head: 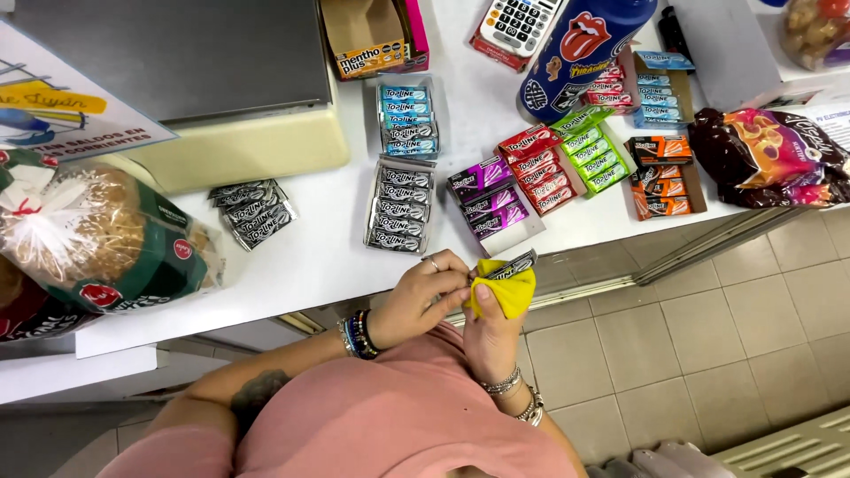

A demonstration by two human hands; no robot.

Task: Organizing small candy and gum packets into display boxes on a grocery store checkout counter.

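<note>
Nearest the camera, over the pink shirt, the right hand (494, 332) holds a yellow cloth (505, 288) bunched in its fingers (483, 294), pressed around a dark gum pack (509, 267) that pokes out of the cloth's far edge. The left hand (423, 296), with a ring and beaded bracelets, has its fingers pinched on the near left end of the same pack. Just beyond, the white bench (310, 257) carries open trays of gum packs: silver (398, 208), purple (487, 202), red (538, 168), green (591, 149). Far left lies a bagged bread loaf (106, 235).
</note>
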